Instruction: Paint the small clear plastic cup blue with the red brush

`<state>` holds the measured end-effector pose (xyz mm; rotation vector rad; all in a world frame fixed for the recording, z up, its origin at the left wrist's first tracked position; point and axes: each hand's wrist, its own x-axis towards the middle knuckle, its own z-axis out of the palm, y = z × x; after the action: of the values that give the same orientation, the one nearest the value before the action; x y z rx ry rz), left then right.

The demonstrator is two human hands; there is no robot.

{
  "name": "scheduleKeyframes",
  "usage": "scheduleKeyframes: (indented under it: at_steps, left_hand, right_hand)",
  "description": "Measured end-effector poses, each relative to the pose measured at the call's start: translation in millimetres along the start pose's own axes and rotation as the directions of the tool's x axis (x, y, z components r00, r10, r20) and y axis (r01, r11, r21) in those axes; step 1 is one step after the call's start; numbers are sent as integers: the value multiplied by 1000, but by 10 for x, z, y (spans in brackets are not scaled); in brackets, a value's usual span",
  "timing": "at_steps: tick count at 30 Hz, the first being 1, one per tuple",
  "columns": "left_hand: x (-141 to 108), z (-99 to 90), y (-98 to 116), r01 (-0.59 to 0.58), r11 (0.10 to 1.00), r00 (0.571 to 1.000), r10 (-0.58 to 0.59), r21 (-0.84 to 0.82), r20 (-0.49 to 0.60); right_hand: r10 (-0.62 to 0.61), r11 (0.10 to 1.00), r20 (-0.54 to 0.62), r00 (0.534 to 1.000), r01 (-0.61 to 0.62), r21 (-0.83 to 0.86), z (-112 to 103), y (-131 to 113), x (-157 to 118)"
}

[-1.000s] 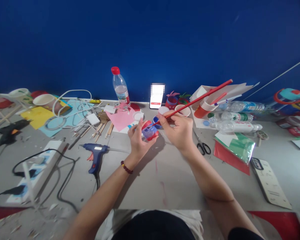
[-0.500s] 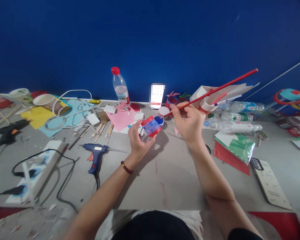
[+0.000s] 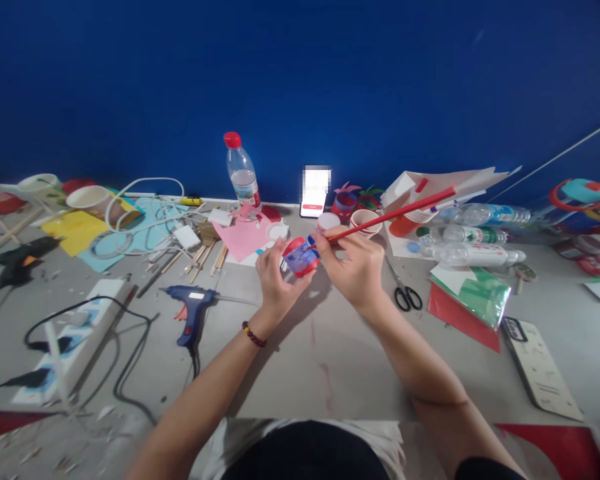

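My left hand (image 3: 276,279) is closed around a small cylinder-shaped piece (image 3: 300,259), blue in the middle with red bands at its ends. My right hand (image 3: 354,267) pinches a long red paintbrush (image 3: 400,212), which slants up to the right. The brush's tip end is at the blue surface of the piece; whether it touches I cannot tell. Some blue shows just beyond the piece, partly hidden by my right fingers. Behind my hands stand a white-topped pot (image 3: 328,222) and a paper cup (image 3: 366,221).
A blue glue gun (image 3: 193,307) and a power strip (image 3: 75,340) lie left. Scissors (image 3: 405,290), a green packet (image 3: 475,293) and a phone (image 3: 543,367) are right. A red-capped bottle (image 3: 243,177) and a lit phone (image 3: 315,193) stand by the blue wall.
My right hand has moved left and towards me, bringing the paintbrush from the blue pot to the piece. The scissors and paper cup have come into sight. My left hand has hardly moved.
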<state>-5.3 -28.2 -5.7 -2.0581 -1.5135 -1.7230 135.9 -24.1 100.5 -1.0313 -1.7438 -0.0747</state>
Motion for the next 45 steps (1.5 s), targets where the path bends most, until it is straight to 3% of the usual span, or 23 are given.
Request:
scheduleKeyframes:
  at_steps: [6,12,19,27,37,45]
  left_hand:
    - [-17,5,-31,8,1000,1000,-9,22,27]
    - [-57,-6,-81,-4,1000,1000,4,28,11]
    - [-78,-20,-96,23,1000,999,-22,-21,35]
    - [-46,6,-92,-49,999,999,49,-7,-2]
    - [-60,43,-108,-2,998,1000,1,61,30]
    - [-37,11,-88,-23,999,999,21,46,29]
  right_hand:
    - [-22,999,-49,999,24,43,-52,-116,73]
    - [40,998,-179,983,-47,-38,-161,53,205]
    - [68,996,-155,986,-76,-48,-150,227,193]
    - [22,998,-112,993,-28,-50,-96,129,144]
    - [8,1000,-20,1000,-8,8,-49,-36,42]
    - [6,1000,-108,994,-4,16,-135,-27,166]
